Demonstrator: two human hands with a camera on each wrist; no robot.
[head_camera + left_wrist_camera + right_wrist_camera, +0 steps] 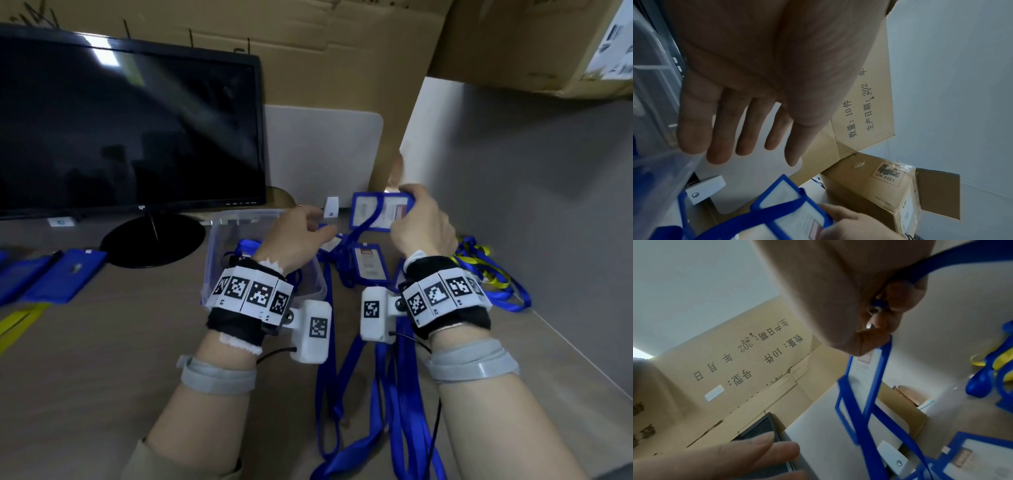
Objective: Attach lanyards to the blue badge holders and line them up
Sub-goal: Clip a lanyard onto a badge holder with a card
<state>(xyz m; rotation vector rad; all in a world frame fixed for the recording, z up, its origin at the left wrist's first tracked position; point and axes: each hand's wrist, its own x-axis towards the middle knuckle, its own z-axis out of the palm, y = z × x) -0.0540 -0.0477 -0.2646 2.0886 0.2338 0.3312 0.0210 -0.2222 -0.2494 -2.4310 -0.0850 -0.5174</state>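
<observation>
My right hand [409, 200] holds a blue badge holder [371, 212] up above the table by its right end. In the right wrist view its fingertips [898, 293] pinch the lanyard clip [877, 305] at the top of the badge holder [865, 378], and the blue strap [941, 261] runs out past the palm. My left hand [317, 222] hovers just left of the holder with fingers straight and nothing in it; the left wrist view shows its fingers [723, 138] spread above the badge holder [789, 206]. More blue badge holders [368, 265] lie below.
A clear plastic bin [233, 233] stands under my left wrist. Blue lanyards [394, 394] trail towards me, and blue and yellow lanyards [486, 270] pile up at the right. Blue holders [58, 277] lie at the left, by a monitor [130, 120]. Cardboard boxes [342, 51] stand behind.
</observation>
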